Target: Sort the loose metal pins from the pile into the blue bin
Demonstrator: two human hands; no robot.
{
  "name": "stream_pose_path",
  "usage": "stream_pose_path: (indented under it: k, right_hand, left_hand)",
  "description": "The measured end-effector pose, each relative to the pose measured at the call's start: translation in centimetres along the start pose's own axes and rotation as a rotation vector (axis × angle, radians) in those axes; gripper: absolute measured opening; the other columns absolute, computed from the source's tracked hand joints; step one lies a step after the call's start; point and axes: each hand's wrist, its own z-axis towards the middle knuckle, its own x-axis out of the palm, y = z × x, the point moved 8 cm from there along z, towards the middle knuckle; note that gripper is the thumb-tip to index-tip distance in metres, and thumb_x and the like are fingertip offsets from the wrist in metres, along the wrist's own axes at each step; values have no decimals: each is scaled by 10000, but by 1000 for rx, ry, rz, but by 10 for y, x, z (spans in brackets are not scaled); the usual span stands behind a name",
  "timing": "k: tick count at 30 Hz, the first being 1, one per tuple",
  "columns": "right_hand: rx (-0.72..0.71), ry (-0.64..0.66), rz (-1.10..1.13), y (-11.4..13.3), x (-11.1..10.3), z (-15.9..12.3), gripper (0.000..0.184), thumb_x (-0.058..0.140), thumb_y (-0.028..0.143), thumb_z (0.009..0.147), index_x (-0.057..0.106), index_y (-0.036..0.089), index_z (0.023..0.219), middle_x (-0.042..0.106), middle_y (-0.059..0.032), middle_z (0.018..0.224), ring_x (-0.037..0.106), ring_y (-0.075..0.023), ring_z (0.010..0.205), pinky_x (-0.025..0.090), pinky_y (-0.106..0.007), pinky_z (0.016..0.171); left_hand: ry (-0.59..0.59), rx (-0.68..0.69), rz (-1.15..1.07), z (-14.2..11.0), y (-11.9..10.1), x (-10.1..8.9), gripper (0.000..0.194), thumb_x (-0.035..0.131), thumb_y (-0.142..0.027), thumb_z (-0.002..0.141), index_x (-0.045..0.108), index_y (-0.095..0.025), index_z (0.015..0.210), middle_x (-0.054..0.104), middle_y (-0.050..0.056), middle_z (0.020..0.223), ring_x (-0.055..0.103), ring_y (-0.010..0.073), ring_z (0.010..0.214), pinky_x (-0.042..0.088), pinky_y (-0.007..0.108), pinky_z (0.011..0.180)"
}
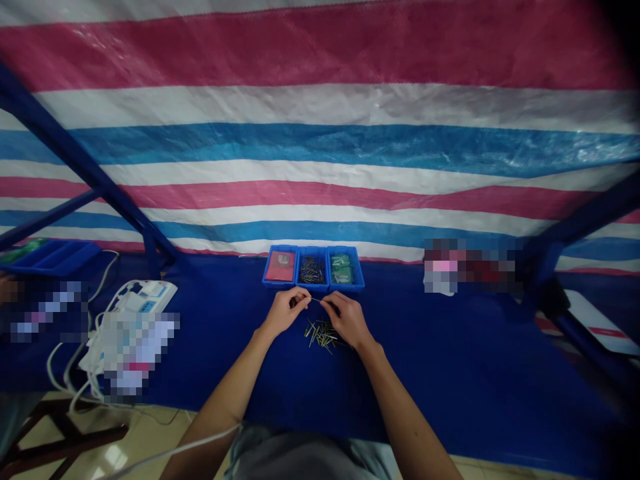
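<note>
My left hand (pixel 284 312) and my right hand (pixel 349 320) meet over the blue table, just in front of three small blue bins. Both are closed in a pinch, each on one end of a thin, light-coloured rod (pixel 315 299); its exact kind is too small to tell. Partly beneath my right hand lies a loose pile of thin metal pieces (pixel 321 335), silvery and yellowish. Behind the hands, the left bin (pixel 265 272) holds a flat red item, the middle bin (pixel 313 289) many dark slender metal pieces, and the right bin (pixel 359 279) green-and-white items.
On the left are a white power strip (pixel 145 300) and trailing white cables (pixel 53 363). Farther left sits a blue tray (pixel 63 259), with part of another person's hand (pixel 7 290) at the edge. Blue frame posts (pixel 115 197) and a striped sheet (pixel 320 153) bound the table.
</note>
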Motion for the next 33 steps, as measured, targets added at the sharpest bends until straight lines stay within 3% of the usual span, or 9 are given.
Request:
stream_pose_path:
  k: [4,7,12,17,27,33]
  right_hand:
    - [2,0,3,0,-1,0,222,484,312,1016,679,222,959,669,-43,864,639,-179,768,473,-279,725]
    - [14,-10,6,-1,-3,1,217,464,308,1026,663,222,1011,672,-43,892,639,-178,776,466,-280,728]
    - [14,-18,7,-1,-5,2,230,438,302,1036,653,221,1031,680,-51,936,649,-187,835,470,-283,758]
    - [8,-19,-10,-4,-4,1,215,449,283,1028,656,227,1014,681,-49,918,648,-190,822,472,-291,758]
    - [-17,53,-51,-7,7,-1,153,524,251,985,674,235,959,682,-33,903,643,-176,794,472,-275,723]
    - [-10,166,-20,-15,12,-1,159,570,175,942,712,244,930,685,-15,942,650,-161,838,475,-266,756]
  left_hand:
    - [-10,22,-5,-1,-4,-2,265,586,-387,934,697,-149,899,689,22,695,606,132,632,416,223,623]
    - [-82,39,-1,-3,-6,-8,253,606,-379,921,712,-153,880,664,6,659,563,116,590,406,220,598]
    - [-317,33,4,-8,-2,-25,263,636,-403,895,736,-159,898,577,-26,558,526,104,518,417,219,566]
    - [-568,-62,24,-14,11,-43,276,651,-429,872,747,-172,904,493,-41,529,513,107,499,436,222,570]
    - [-462,-84,-25,-8,20,-35,273,663,-443,858,744,-184,888,472,-54,496,515,105,480,426,209,554]
    - [-252,-37,53,-4,15,-18,307,621,-446,894,763,-177,938,432,-65,464,416,89,447,357,212,527]
